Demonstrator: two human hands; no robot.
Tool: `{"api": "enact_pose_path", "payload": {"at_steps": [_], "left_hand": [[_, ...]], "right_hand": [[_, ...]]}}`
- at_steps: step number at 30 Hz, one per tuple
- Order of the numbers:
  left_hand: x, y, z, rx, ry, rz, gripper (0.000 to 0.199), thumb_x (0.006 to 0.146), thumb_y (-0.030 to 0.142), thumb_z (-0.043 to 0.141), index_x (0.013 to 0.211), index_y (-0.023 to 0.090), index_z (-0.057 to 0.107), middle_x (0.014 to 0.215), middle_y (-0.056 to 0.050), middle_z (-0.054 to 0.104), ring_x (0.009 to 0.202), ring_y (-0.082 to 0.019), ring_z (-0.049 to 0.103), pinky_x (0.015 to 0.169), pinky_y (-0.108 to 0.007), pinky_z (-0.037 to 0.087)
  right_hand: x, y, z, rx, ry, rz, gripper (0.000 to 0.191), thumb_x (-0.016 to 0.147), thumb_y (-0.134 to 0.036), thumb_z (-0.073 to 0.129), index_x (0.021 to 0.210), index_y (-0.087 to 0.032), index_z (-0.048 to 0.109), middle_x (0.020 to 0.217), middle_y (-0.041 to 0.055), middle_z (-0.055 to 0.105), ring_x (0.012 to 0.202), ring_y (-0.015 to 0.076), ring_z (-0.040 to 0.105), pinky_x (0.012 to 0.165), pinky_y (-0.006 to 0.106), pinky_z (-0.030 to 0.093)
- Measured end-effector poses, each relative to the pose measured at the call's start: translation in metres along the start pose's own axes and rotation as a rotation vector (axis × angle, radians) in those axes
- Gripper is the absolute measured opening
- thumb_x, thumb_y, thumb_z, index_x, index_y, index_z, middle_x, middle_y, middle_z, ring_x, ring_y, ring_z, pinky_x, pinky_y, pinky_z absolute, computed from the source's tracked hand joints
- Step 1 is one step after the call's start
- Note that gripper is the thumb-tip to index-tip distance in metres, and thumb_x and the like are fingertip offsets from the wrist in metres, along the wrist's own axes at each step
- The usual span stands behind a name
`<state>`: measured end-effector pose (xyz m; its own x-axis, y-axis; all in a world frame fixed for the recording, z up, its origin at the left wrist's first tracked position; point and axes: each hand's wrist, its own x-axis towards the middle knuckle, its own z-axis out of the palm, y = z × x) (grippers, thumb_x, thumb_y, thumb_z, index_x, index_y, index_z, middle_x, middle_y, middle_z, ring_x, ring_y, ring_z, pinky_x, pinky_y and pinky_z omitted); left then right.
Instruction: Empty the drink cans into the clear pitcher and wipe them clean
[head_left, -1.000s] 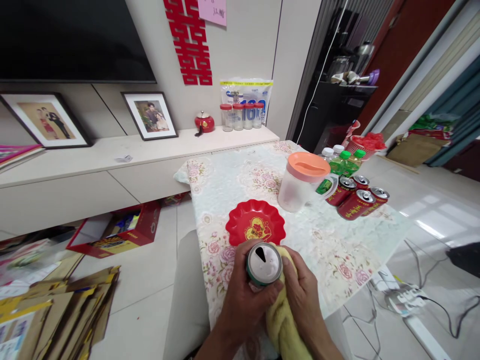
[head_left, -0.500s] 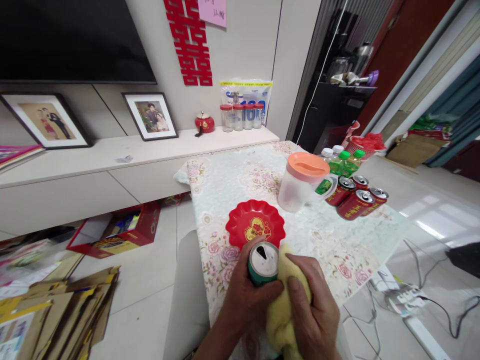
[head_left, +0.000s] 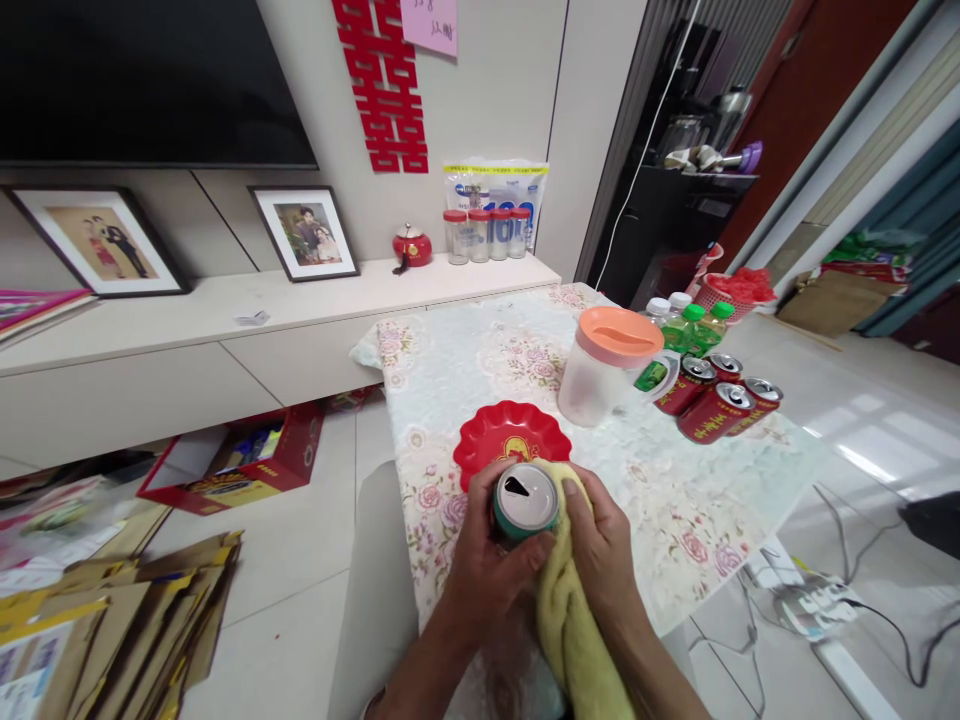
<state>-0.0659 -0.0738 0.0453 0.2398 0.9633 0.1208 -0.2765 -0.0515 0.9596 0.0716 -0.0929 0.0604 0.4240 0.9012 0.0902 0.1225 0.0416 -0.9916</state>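
My left hand (head_left: 484, 560) is wrapped round a green drink can (head_left: 526, 498), whose silver top with its opened mouth faces up. In my right hand (head_left: 600, 525) is a yellow cloth (head_left: 564, 610), pressed against the can's right side; its lower end hangs down toward me. Just beyond the can lies a red scalloped plate (head_left: 495, 432) with a gold pattern, partly hidden by my hands. Most of the can's body is covered by my fingers and the cloth.
A clear pitcher (head_left: 589, 385) with an orange lid stands on the flowered tablecloth (head_left: 660, 510). Right of it are several red cans (head_left: 712, 415) and bottles with green or white caps (head_left: 694, 325). Cables and a power strip (head_left: 851, 675) lie on the floor at right.
My right hand and the cloth have moved up and away from me along the can's side. The cloth now reaches the can's far rim. My left hand keeps its hold, slightly raised.
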Motion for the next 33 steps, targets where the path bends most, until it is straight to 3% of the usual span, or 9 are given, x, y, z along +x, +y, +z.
{"api": "enact_pose_path", "payload": {"at_steps": [8,12,16,25,33], "left_hand": [[0.022,0.006,-0.002,0.066,0.029,-0.032,0.081,0.076,0.044,0.085,0.145,0.026,0.047,0.140,-0.012,0.059,0.130,-0.032,0.058,0.108,-0.045,0.048],[0.029,0.002,-0.002,0.045,0.029,-0.011,0.076,0.071,0.044,0.089,0.135,0.023,0.054,0.133,-0.012,0.062,0.125,-0.033,0.060,0.106,-0.046,0.049],[0.033,0.005,0.001,-0.042,0.012,-0.033,0.072,0.069,0.042,0.090,0.129,0.024,0.054,0.125,-0.008,0.065,0.117,-0.029,0.063,0.102,-0.043,0.050],[0.044,0.011,-0.002,-0.062,0.025,0.005,0.071,0.065,0.044,0.092,0.122,0.027,0.054,0.111,-0.003,0.068,0.101,-0.024,0.065,0.091,-0.036,0.053],[0.054,0.012,0.002,0.004,0.089,-0.026,0.083,0.067,0.051,0.090,0.136,0.027,0.051,0.126,-0.007,0.067,0.114,-0.028,0.064,0.102,-0.042,0.049]], "right_hand": [[-0.029,0.005,0.010,0.012,0.083,0.076,0.040,0.095,-0.053,0.060,0.119,-0.022,0.067,0.115,0.0084,0.075,0.106,0.0265,0.069,0.089,0.039,0.055],[-0.030,0.002,0.009,-0.047,0.144,-0.119,0.031,0.098,-0.045,0.058,0.120,-0.025,0.067,0.114,0.0064,0.071,0.103,0.0226,0.067,0.088,0.036,0.053],[-0.009,-0.003,0.009,-0.104,0.143,-0.325,0.023,0.098,-0.037,0.059,0.116,-0.026,0.068,0.111,0.0047,0.068,0.106,0.0216,0.063,0.094,0.036,0.049],[0.039,-0.004,0.020,-0.007,-0.015,-0.144,0.033,0.098,-0.048,0.056,0.109,-0.021,0.073,0.108,0.0061,0.076,0.100,0.0240,0.068,0.091,0.037,0.052],[0.028,0.013,0.024,-0.001,0.003,-0.038,0.037,0.097,-0.050,0.056,0.113,-0.021,0.072,0.112,0.0072,0.077,0.101,0.0250,0.069,0.091,0.039,0.053]]}}
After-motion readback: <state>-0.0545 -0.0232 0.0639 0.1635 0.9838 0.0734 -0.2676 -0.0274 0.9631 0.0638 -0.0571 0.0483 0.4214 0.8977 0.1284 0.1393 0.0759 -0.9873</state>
